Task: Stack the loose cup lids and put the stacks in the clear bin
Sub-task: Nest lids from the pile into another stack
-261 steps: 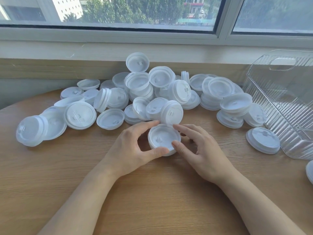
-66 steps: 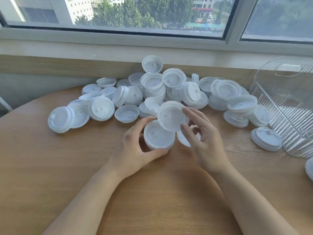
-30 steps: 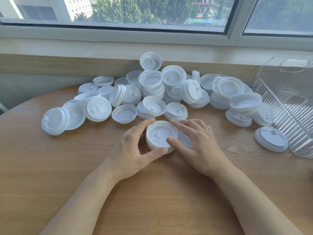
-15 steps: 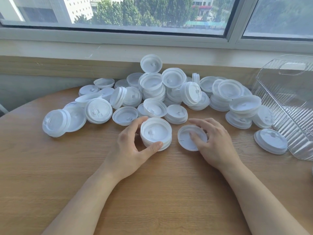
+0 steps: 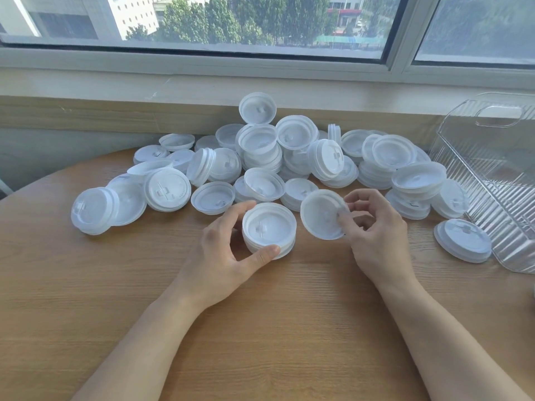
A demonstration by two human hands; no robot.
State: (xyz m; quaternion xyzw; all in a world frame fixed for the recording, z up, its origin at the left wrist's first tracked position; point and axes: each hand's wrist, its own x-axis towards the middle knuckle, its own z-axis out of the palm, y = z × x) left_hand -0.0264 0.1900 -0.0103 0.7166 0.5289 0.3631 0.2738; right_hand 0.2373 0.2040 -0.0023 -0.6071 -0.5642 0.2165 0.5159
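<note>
Nearest: two bare forearms reach in from the bottom edge over the round wooden table point(image 5: 86, 299); left hand point(image 5: 223, 256) has thumb and fingers curled round a short stack of lids point(image 5: 269, 230) sitting upright on the table, thumb on the near rim, index finger on the far-left rim; right hand point(image 5: 376, 241) pinches a single lid point(image 5: 322, 214) by its right edge, lid tilted up off the table, just right of the stack, apart from it; which face of that lid points at the camera is unclear.

Right of the hands: one lid point(image 5: 462, 240) lies flat, touching or nearly touching the near wall of the clear bin point(image 5: 492, 180); bin is ribbed, has a handle cut-out at its far end, sits at the right edge of the table, partly cut off by the frame; no lids visible inside it.

Behind the hands: the pile of loose lids point(image 5: 278, 157) runs from the table's left side across to the bin, some flat, some on edge, some already nested in short stacks; its right end crowds against the bin's left wall; a small nested group point(image 5: 95, 209) lies on its side at the far left.

Farthest: one lid point(image 5: 257, 108) leans against the ledge point(image 5: 115, 91) below the window point(image 5: 231, 21); trees and buildings outside.
</note>
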